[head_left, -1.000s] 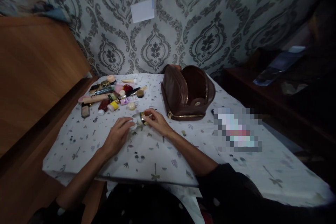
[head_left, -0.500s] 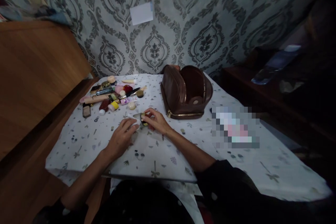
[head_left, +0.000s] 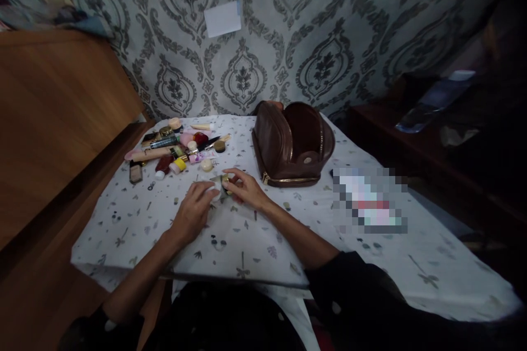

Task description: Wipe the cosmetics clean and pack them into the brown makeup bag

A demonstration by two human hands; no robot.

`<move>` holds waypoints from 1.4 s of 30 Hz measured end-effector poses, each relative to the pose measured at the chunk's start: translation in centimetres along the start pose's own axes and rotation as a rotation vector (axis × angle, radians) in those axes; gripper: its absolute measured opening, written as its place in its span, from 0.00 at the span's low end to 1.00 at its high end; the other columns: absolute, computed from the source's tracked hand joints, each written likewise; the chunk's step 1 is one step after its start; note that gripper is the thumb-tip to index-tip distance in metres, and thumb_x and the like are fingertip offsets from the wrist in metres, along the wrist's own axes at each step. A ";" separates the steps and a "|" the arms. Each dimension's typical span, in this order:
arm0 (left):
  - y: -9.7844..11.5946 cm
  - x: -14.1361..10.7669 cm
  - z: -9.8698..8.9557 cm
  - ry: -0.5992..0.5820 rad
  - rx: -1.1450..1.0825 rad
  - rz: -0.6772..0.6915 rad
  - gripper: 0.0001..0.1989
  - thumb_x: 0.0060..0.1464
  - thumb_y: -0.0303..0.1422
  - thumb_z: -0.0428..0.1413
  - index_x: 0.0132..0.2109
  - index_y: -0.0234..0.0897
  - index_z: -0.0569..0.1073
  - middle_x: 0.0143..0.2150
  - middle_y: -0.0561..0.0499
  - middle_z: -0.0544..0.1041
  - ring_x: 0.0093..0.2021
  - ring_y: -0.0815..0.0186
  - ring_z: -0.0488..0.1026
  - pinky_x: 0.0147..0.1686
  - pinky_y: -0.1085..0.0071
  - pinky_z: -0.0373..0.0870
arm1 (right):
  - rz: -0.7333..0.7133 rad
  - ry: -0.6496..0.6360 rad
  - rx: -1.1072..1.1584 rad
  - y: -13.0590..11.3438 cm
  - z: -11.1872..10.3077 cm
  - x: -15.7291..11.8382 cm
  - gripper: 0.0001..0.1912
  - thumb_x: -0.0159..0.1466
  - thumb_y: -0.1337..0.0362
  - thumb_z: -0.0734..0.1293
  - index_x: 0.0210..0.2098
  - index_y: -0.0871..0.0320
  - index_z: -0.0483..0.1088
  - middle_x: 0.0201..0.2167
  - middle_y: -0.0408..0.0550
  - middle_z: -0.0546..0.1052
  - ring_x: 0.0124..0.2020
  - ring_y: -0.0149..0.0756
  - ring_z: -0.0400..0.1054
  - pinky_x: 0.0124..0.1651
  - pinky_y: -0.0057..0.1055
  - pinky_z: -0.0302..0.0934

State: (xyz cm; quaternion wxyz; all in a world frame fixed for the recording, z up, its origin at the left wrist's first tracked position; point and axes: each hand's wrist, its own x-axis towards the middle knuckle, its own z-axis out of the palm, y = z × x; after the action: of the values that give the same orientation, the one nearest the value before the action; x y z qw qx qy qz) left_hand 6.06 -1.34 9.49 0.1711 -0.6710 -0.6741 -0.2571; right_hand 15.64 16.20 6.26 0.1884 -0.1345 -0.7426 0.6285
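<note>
Between my two hands, low over the table, is a small glass jar (head_left: 219,181) with a gold lid, lying on its side. My right hand (head_left: 242,187) grips it at the gold lid. Fingers of my left hand (head_left: 195,208) press a white wipe (head_left: 214,193) against the jar's glass. Beyond my left hand lies a pile of cosmetics, among them a yellow-banded bottle (head_left: 179,165), a dark red tube (head_left: 164,164) and a small cream-coloured jar (head_left: 206,165). A brown leather bag (head_left: 275,140) stands unzipped behind my right hand.
The table (head_left: 255,249) has a white patterned cloth. A blurred-out flat object (head_left: 368,200) lies on its right part. A wooden cabinet (head_left: 61,120) stands at the left; a clear bottle (head_left: 436,101) lies on dark furniture at the right. Patterned wallpaper rises behind.
My left fingers and the white wipe have shifted slightly on the jar, and the jar has turned a little. The bag and the cosmetics have stayed in place.
</note>
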 end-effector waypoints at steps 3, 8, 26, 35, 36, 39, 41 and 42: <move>0.8 0.4 -0.1 -0.012 0.042 0.082 0.18 0.57 0.17 0.45 0.50 0.35 0.69 0.52 0.41 0.70 0.53 0.57 0.64 0.51 0.56 0.70 | -0.030 -0.009 -0.098 -0.4 0.0 -0.2 0.18 0.62 0.50 0.65 0.45 0.55 0.71 0.24 0.38 0.70 0.16 0.24 0.64 0.18 0.20 0.57; 0.1 0.0 -0.4 -0.039 0.049 0.063 0.18 0.57 0.17 0.45 0.51 0.35 0.69 0.53 0.41 0.70 0.53 0.57 0.64 0.51 0.57 0.70 | 0.010 -0.018 -0.111 -1.0 0.0 -0.3 0.17 0.63 0.49 0.64 0.40 0.56 0.71 0.21 0.38 0.70 0.16 0.26 0.66 0.19 0.21 0.58; 1.0 0.2 -0.3 0.004 0.038 0.045 0.18 0.59 0.18 0.44 0.51 0.37 0.69 0.53 0.42 0.71 0.54 0.57 0.64 0.51 0.56 0.70 | 0.006 -0.054 -0.022 -0.9 0.3 -0.5 0.18 0.60 0.49 0.66 0.42 0.57 0.70 0.24 0.38 0.69 0.18 0.24 0.64 0.19 0.20 0.60; -1.1 -1.7 -0.6 0.012 -0.034 -0.119 0.16 0.60 0.20 0.45 0.50 0.39 0.70 0.52 0.44 0.71 0.52 0.60 0.68 0.50 0.61 0.70 | 0.054 -0.063 0.056 -0.8 0.1 -0.4 0.20 0.59 0.47 0.67 0.37 0.59 0.69 0.32 0.43 0.72 0.21 0.25 0.67 0.19 0.20 0.61; -1.3 -1.8 -0.6 0.015 -0.045 -0.127 0.16 0.61 0.21 0.45 0.50 0.38 0.70 0.52 0.44 0.71 0.52 0.61 0.68 0.50 0.61 0.70 | 0.044 -0.076 0.071 -0.8 0.0 -0.4 0.21 0.58 0.48 0.68 0.41 0.59 0.70 0.34 0.44 0.72 0.22 0.25 0.66 0.20 0.20 0.61; -1.0 -1.6 -0.6 0.028 -0.047 -0.126 0.16 0.60 0.20 0.45 0.50 0.38 0.70 0.51 0.43 0.71 0.52 0.61 0.67 0.49 0.61 0.70 | -0.005 -0.107 0.098 -0.7 0.1 -0.4 0.26 0.57 0.51 0.70 0.51 0.55 0.67 0.39 0.44 0.71 0.23 0.24 0.65 0.21 0.21 0.61; -0.4 -1.2 -0.6 0.028 -0.028 -0.097 0.17 0.59 0.19 0.45 0.50 0.37 0.70 0.51 0.43 0.71 0.51 0.60 0.67 0.49 0.60 0.71 | 0.001 -0.109 0.088 -0.8 0.2 -0.5 0.27 0.57 0.51 0.69 0.53 0.55 0.67 0.38 0.44 0.71 0.22 0.24 0.64 0.20 0.22 0.60; 0.0 -1.0 -0.6 0.021 -0.015 -0.073 0.17 0.59 0.18 0.45 0.50 0.37 0.70 0.51 0.43 0.71 0.51 0.60 0.67 0.49 0.60 0.71 | 0.010 -0.099 0.072 -0.8 0.3 -0.5 0.27 0.57 0.51 0.69 0.52 0.56 0.67 0.35 0.43 0.71 0.22 0.24 0.64 0.20 0.22 0.59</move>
State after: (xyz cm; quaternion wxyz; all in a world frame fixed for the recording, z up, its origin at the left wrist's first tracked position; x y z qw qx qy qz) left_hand 6.02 -2.50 9.43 0.1636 -0.6443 -0.6945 -0.2752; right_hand 16.02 15.56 6.99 0.1529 -0.0999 -0.7271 0.6617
